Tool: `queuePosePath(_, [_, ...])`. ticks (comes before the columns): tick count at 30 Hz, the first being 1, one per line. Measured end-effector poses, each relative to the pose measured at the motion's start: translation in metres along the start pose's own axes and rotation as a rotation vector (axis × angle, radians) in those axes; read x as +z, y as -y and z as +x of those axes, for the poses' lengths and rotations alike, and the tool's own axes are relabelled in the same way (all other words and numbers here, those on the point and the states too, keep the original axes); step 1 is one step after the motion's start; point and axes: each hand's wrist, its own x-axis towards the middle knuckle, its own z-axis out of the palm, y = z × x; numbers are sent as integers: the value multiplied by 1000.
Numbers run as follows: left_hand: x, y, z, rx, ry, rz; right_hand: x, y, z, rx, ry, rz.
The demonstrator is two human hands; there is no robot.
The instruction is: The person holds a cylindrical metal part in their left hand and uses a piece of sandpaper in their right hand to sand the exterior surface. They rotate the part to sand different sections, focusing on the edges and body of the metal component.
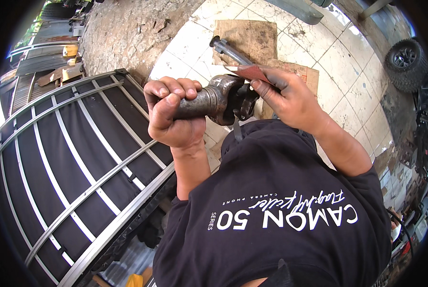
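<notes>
Left hand (168,125) wraps tight round steel drive shaft yoke (216,101), fork end pointing right, in middle of scene. Right hand (293,99) pinches red-brown sandpaper (253,73) between thumb and fingers, by fork end; cannot tell if paper touches metal. Far side: dark metal rod (230,50) by flat cardboard (258,34), tile floor (341,60). Far right: chunky black tire (407,66). Left: black sheet with silver bars (82,158).

shaft (198,104) of scuffed metal, sheet (252,72) of matt, gritty paper, smooth glossy floor tiles (341,64).
</notes>
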Motion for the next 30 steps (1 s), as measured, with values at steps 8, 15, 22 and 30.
queuePosePath(8, [18, -1, -2, -9, 36, 143, 5, 15, 2, -334, 229, -727])
queuePosePath(15, [20, 6, -3, -20, 31, 251, 11, 18, 13, -239, 276, -743])
queuePosePath(22, [28, 13, -8, -45, 18, 396, 18, 17, 0, -334, 158, -901])
queuePosePath(30, [25, 15, -6, -19, -44, 350, 19, 15, -11, -308, 118, -848])
